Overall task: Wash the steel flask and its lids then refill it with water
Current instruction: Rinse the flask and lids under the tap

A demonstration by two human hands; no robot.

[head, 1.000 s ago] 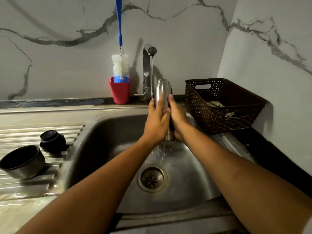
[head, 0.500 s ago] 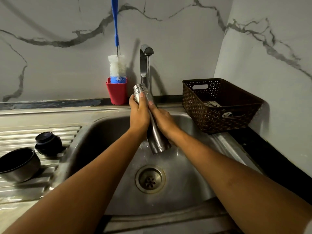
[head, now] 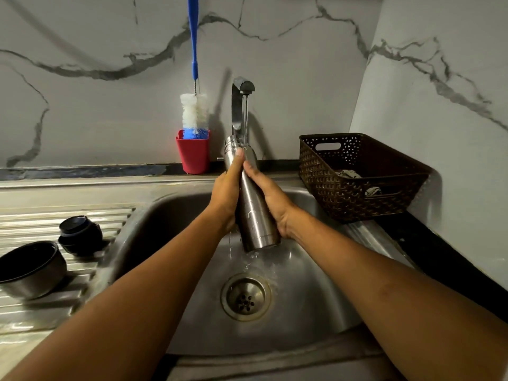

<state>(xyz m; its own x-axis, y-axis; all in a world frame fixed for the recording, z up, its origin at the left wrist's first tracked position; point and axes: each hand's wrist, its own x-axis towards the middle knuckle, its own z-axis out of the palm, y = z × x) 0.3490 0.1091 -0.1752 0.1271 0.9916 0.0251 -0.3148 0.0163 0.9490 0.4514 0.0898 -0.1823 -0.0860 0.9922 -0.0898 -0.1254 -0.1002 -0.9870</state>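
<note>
Two-sided grip: left hand point(head: 226, 196) and right hand point(head: 272, 202) curl round tilted flask point(head: 254, 215) under tap point(head: 238, 105); sink point(head: 316, 298) basin open below.

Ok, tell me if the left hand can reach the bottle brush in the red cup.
Probably yes. The bottle brush stands in the red cup just beyond the left hand, nothing between; the hand must first release the flask, which the right hand also holds.
</note>
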